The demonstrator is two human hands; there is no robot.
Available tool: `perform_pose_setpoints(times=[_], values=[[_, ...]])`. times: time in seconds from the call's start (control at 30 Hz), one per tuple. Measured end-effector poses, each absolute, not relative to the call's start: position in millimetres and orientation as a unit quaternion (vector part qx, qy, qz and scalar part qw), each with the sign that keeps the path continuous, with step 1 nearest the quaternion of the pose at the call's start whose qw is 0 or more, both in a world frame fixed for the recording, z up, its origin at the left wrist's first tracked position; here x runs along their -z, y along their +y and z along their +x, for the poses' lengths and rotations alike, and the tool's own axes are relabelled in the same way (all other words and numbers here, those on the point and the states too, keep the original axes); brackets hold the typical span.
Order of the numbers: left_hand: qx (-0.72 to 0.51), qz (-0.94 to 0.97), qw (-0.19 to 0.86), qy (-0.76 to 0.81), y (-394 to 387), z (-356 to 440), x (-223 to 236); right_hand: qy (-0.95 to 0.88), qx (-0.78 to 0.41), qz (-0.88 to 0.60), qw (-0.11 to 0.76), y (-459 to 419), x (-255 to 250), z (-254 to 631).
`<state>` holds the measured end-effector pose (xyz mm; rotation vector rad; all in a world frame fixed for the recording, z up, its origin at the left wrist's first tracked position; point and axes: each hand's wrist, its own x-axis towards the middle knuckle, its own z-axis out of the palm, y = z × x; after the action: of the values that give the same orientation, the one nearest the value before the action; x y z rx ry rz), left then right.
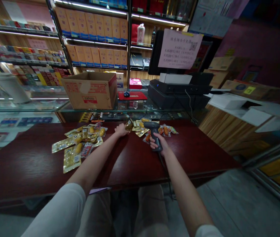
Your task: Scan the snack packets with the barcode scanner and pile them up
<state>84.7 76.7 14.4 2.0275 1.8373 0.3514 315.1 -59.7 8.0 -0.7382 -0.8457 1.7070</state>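
Note:
My right hand is wrapped round the grip of a dark barcode scanner, whose head points left above the table. My left hand is closed on a small gold snack packet, held up to the left of the scanner. Under and behind the scanner lies a pile of gold snack packets, with clear packets of orange snacks at its right. On the left side of the table spreads another heap of gold packets, with a red and blue packet among them.
The dark red table meets a glass counter at the back. An open cardboard box, a mouse on a red pad and a till with a monitor stand there. The scanner's cable hangs over the front edge.

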Motion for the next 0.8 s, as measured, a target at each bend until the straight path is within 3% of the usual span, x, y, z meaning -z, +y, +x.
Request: perform_pose_setpoints(times=[0.13,0.33,0.6,0.8], values=[[-0.225,0.725,0.232,0.608,57,42,-8,-0.393,-0.721,-0.289,0.493,-63,-7,312],[-0.343,0.668,0.393,0.530,14,11,10,-0.452,-0.720,-0.271,0.451,-72,-8,305],[-0.300,0.728,0.281,0.548,-5,10,8,-0.474,-0.721,-0.267,0.430,-75,-7,303],[-0.288,0.738,0.289,0.537,-12,12,3,-0.471,-0.725,-0.275,0.421,-76,-8,302]])
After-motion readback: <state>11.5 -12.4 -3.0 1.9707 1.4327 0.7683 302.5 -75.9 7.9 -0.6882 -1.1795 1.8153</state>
